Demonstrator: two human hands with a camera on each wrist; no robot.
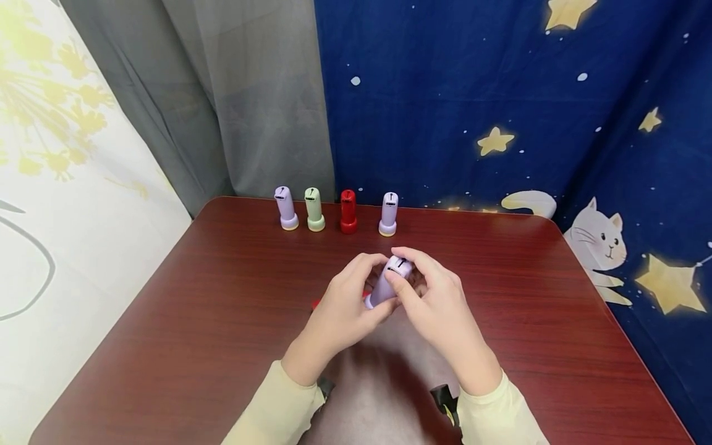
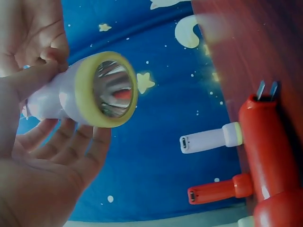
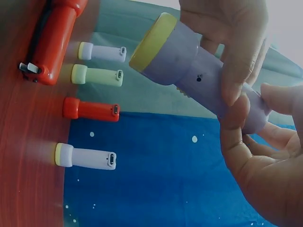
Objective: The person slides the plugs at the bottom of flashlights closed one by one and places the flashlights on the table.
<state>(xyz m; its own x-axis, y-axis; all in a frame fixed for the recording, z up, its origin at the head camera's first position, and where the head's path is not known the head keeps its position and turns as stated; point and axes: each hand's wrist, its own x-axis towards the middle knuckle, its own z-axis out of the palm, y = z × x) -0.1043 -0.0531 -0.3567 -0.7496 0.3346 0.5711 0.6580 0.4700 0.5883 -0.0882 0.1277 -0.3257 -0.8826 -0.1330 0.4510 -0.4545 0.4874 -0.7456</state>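
A lilac flashlight (image 1: 384, 285) with a pale yellow lens rim is held tilted above the table between both hands. My left hand (image 1: 343, 304) grips its body, thumb on one side and fingers on the other. The tail end is pinched by my right hand (image 1: 442, 299), close to the small slot there. In the left wrist view the flashlight's reflector (image 2: 113, 89) faces the camera. Under the hands a red flashlight (image 2: 270, 146) lies on the table with two metal prongs sticking out of its tail; the hands mostly hide it in the head view.
Along the table's (image 1: 233, 278) back edge stand several flashlights on their heads: a lilac one (image 1: 286, 209), a light green one (image 1: 314, 210), a red one (image 1: 348, 212) and another lilac one (image 1: 389, 214). Behind them hang a grey curtain (image 1: 272, 105) and a blue star-patterned curtain (image 1: 423, 123).
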